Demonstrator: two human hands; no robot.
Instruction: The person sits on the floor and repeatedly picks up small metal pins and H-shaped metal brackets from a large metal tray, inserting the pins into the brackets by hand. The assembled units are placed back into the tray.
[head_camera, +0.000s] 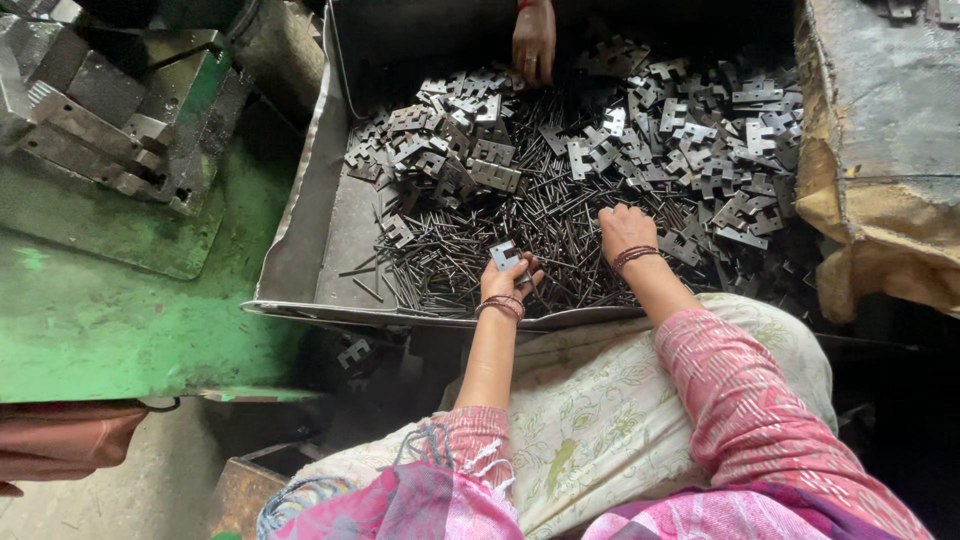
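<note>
Left hand is up at the near edge of the metal tray, fingers pinched around a small hinge plate, lifted just above the dark pins. Right hand is down on the pins further right, fingers curled into them, and what it grips, if anything, I cannot tell. More hinge plates lie heaped toward the tray's far side, where another person's hand rests. A green machine sits left of the tray.
</note>
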